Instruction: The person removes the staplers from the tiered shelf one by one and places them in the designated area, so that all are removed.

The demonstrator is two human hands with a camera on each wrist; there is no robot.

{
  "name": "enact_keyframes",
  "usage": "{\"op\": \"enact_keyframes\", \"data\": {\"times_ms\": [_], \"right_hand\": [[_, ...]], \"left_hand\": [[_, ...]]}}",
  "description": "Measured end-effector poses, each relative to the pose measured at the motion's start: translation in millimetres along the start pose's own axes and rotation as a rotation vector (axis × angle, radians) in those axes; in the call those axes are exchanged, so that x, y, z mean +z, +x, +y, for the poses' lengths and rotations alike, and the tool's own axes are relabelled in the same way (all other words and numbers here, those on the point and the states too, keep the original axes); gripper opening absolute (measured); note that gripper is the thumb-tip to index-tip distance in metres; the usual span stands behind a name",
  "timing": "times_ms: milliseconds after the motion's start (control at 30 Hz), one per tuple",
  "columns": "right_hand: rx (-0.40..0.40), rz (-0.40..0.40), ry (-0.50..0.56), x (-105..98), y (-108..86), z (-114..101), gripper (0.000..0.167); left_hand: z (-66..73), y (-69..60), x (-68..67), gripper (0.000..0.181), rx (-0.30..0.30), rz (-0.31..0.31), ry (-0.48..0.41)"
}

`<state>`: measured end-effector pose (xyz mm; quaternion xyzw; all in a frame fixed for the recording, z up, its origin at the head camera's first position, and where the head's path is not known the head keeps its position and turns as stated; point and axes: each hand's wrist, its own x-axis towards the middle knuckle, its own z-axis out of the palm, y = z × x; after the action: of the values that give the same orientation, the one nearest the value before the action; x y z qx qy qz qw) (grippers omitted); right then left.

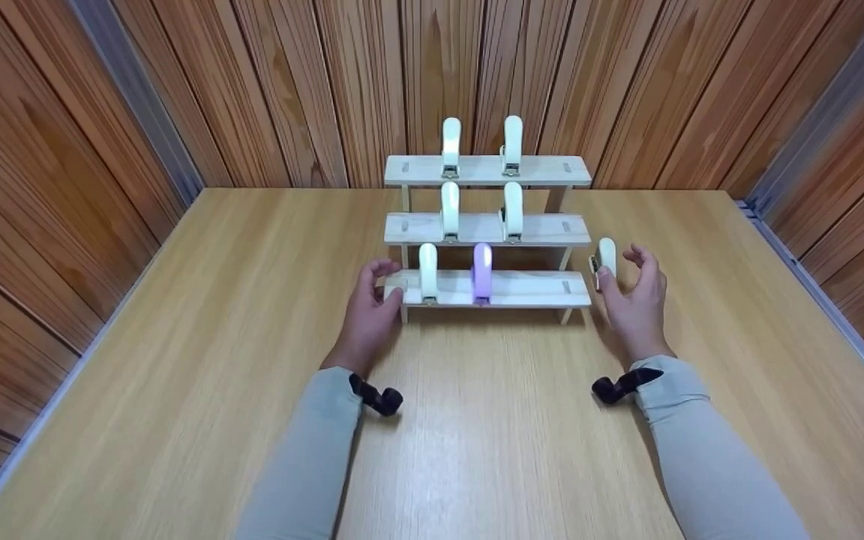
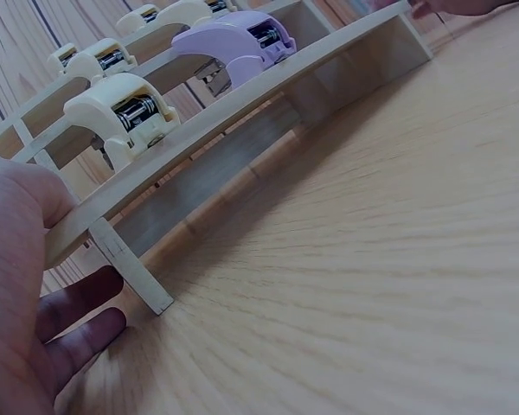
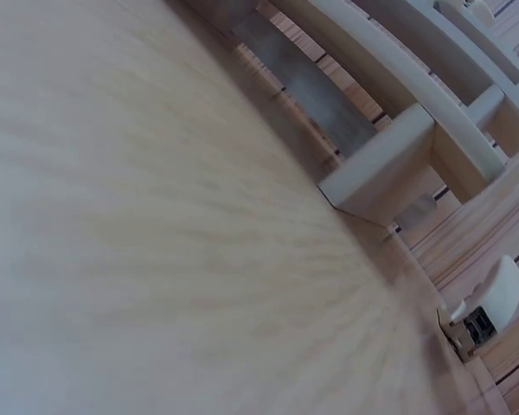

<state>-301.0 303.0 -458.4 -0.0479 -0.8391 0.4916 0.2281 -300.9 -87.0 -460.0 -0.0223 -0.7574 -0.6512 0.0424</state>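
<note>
A three-tier wooden rack [image 1: 526, 289] bears several whitish staplers [image 1: 428, 274] and one purple stapler [image 1: 482, 274], the latter on the lowest tier. My left hand [image 1: 372, 315] grips that tier's left end; in the left wrist view the hand [image 2: 13, 259] has its thumb at the shelf end and fingers beside the leg. Right of the rack, another whitish stapler [image 1: 606, 256] stands on the table, also seen as a stapler [image 3: 495, 298] in the right wrist view. My right hand [image 1: 638, 311] is beside it, fingers spread, thumb overlapping its lower part; contact is unclear.
The light wooden table [image 1: 214, 360] lies around the rack and under the forearms. Wood-panelled walls [image 1: 312, 90] rise behind and at both sides, with grey metal strips [image 1: 837, 292] along the edges. Black wrist cameras [image 1: 381, 397] are strapped on both wrists.
</note>
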Motion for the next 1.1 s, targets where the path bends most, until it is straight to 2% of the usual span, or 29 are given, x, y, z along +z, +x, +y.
{"op": "enact_keyframes", "data": {"times_ms": [200, 433, 667, 933, 1100], "right_hand": [[-0.090, 0.015, 0.059, 10.1, -8.1, -8.2, 0.062], [-0.224, 0.029, 0.062, 28.0, -18.8, -18.0, 0.059], [-0.258, 0.013, 0.033, 42.0, -32.2, -28.0, 0.057], [-0.347, 0.011, -0.029, 61.2, -42.2, -42.9, 0.055], [-0.371, 0.002, -0.013, 74.7, -48.2, -49.8, 0.054]], "left_hand": [[-0.7, -0.4, -2.0, 0.045, 0.003, -0.006, 0.002], [-1.1, -0.1, -2.8, 0.043, 0.037, 0.006, 0.016], [-1.0, -0.9, 0.8, 0.044, -0.009, 0.002, 0.012], [0.1, 1.2, 2.6, 0.044, 0.002, 0.002, 0.002], [-0.7, 0.1, 1.2, 0.044, -0.005, 0.007, 0.005]]}}
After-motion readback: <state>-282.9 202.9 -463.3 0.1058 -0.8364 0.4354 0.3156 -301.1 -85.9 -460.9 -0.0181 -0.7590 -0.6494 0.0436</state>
